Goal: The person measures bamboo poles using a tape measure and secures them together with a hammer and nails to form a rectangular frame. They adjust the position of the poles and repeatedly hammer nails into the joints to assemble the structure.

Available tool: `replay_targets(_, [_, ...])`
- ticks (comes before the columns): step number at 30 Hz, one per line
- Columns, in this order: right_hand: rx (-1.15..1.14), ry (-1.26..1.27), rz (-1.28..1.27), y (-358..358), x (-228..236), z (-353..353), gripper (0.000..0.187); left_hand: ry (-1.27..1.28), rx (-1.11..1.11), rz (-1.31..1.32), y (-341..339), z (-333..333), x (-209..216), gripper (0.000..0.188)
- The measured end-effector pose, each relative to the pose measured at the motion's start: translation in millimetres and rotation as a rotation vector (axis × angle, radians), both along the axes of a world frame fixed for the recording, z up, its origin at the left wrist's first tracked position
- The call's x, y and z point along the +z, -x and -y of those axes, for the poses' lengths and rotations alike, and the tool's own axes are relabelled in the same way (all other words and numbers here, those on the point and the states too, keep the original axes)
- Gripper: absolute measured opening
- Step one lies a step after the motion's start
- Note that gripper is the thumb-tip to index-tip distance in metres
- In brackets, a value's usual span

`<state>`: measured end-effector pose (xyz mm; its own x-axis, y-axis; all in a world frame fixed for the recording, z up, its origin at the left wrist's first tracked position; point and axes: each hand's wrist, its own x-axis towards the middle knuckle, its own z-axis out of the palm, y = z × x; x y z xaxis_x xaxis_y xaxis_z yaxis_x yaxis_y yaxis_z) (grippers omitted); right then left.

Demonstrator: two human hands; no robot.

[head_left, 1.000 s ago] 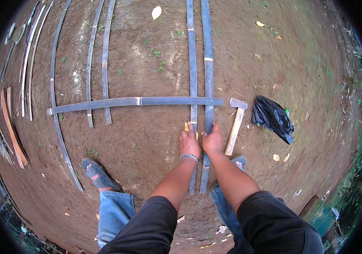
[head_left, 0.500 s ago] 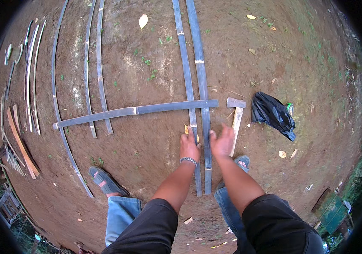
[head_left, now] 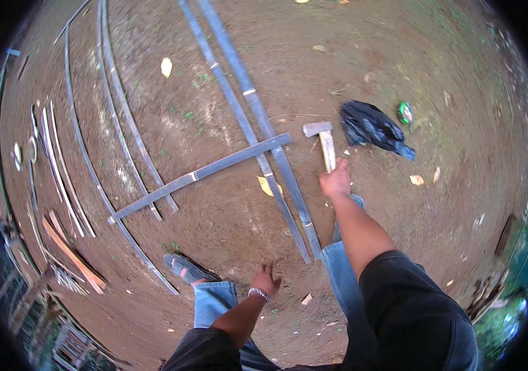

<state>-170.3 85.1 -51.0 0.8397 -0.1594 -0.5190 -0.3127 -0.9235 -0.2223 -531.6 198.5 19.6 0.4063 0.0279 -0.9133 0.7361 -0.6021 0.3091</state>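
Observation:
My right hand (head_left: 337, 179) is wrapped round the pale wooden handle of a hatchet (head_left: 327, 152), whose grey metal head points away from me. My left hand (head_left: 267, 282), with a chain bracelet at the wrist, hangs over bare soil near my left foot. Its fingers are apart and hold nothing. Two long dark split bamboo strips (head_left: 262, 120) lie side by side on the ground, left of the hatchet. Across them rests another bamboo strip (head_left: 214, 167), which reaches left over several thinner strips (head_left: 122, 111).
A black plastic bag (head_left: 372, 127) lies right of the hatchet, with a small green round object (head_left: 405, 112) beyond it. Thin pale strips (head_left: 60, 167) and a reddish-brown piece (head_left: 73, 253) lie at the far left. My sandalled left foot (head_left: 191, 269) stands near the thin strips' ends.
My right hand has moved from beside the two bamboo strips onto the hatchet handle. The left hand has drawn back toward me, off the strips. The view has turned.

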Motion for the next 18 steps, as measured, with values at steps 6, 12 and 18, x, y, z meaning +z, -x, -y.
replay_targets(6, [-0.085,-0.31,-0.283,14.4,65.8,40.6,0.055,0.272,-0.126,-0.177,-5.3,7.8,57.7,0.062])
replay_targets(12, [0.044,-0.619,-0.376,82.3,159.1,55.3,0.056,0.605,1.232,0.07,-202.3,34.3,67.6,0.044])
replay_targets(18, [0.13,-0.451,0.049,29.6,205.8,73.3,0.073,0.364,1.339,-0.059,-247.7,16.3,108.6,0.024])
